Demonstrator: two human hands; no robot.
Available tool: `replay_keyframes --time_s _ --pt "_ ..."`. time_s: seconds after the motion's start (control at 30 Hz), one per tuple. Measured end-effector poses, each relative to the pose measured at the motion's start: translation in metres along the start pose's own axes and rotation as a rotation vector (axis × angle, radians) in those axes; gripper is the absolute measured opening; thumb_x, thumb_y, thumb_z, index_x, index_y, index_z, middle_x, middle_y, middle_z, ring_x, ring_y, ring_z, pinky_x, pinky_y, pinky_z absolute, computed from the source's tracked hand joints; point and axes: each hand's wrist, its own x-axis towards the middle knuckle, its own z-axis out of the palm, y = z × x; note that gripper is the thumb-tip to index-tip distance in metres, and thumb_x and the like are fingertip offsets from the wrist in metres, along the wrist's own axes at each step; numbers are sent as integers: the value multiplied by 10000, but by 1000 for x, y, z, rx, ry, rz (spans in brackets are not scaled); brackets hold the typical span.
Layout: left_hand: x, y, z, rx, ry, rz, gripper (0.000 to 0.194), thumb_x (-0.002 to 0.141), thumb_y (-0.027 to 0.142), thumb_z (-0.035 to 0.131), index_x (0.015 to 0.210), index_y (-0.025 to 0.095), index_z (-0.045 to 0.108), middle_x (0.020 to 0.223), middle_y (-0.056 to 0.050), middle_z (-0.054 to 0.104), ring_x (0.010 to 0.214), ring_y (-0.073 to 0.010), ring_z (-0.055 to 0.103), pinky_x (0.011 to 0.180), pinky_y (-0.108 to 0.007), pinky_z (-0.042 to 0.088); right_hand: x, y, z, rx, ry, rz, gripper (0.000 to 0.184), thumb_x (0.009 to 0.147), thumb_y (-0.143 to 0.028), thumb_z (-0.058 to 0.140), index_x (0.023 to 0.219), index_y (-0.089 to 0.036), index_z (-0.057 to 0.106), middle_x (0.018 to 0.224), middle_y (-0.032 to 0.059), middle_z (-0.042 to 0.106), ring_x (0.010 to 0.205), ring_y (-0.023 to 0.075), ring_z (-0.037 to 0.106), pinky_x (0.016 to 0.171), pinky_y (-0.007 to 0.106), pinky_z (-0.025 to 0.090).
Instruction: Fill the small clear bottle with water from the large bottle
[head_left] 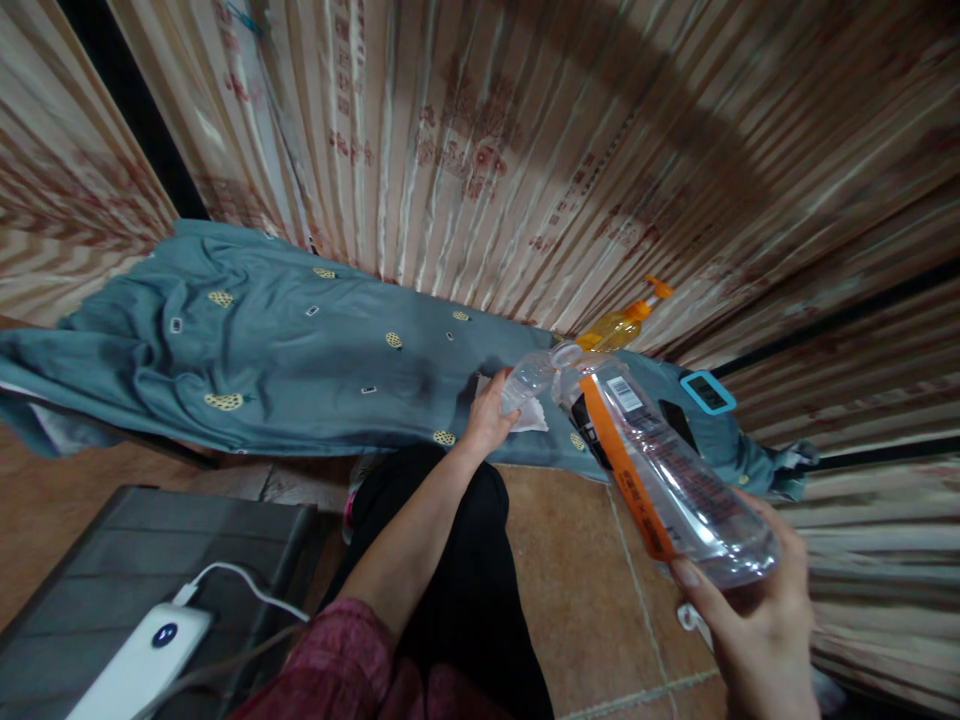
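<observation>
My right hand [765, 610] grips the base of a large clear plastic bottle [667, 470] with an orange and black label. The bottle is tilted, its neck pointing down to the left. Fingers of my left hand [489, 418] are wrapped round a smaller clear bottle [531, 374], which leans with its mouth against or very near the large bottle's neck. Whether liquid passes between them I cannot tell. Under my left hand lies a white tissue [531, 414]. Just behind the two necks is a yellow pump bottle [616, 328] with an orange pump head.
A grey-green cloth [300, 350] with pineapple prints covers the long surface. To the right rest a dark phone [677, 424] and a blue-framed device [707, 393]. A white power bank [146, 655] with a cable sits on a grey stool [247, 530]. Curtains [480, 130] hang behind.
</observation>
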Motion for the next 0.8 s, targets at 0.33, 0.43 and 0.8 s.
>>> replay_keyframes --time_s 0.33,0.43,0.8 --pt "0 0 0 -24 4 -13 750 679 17 748 1377 257 611 1337 -58 707 1269 -273 643 1125 -420 481 0 -3 1 -16 10 8 893 597 -588 862 1327 -190 537 1307 166 601 1148 366 613 984 552 479" --pt "0 -1 0 -40 6 -15 760 667 17 759 1370 271 620 1321 -52 718 1260 -279 647 1120 -417 487 0 -2 1 -34 4 -23 880 624 -592 844 1341 -186 534 1289 158 602 1133 358 617 965 530 490" --pt "0 1 1 -31 26 -4 731 648 -2 763 1328 239 645 1291 -66 728 1226 -281 670 1090 -414 502 -1 4 -2 -25 -7 1 918 617 -595 848 1372 -184 525 1321 178 591 1171 393 602 1010 593 453"
